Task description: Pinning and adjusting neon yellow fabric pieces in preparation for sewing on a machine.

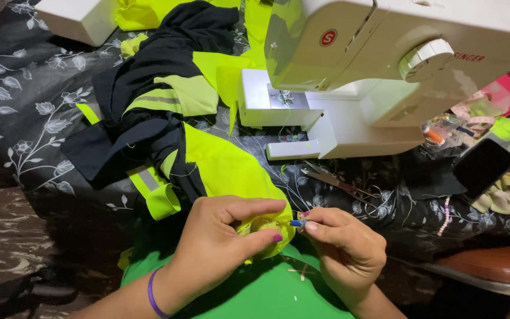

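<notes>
My left hand [219,242] pinches a bunched fold of neon yellow fabric [231,171] between thumb and fingers, close to my lap. My right hand [343,245] grips a small blue-handled tool [297,223], its tip pressed against the bunched fabric. The yellow piece runs up into a heap of black and yellow garment with grey reflective strips [154,100] lying on the table. A purple band circles my left wrist.
A white sewing machine [385,65] stands at the back right on a black floral tablecloth [25,106]. Scissors [337,183] lie in front of it. A dark phone [482,168], a clear box of notions, a pink case and a bead string sit at right.
</notes>
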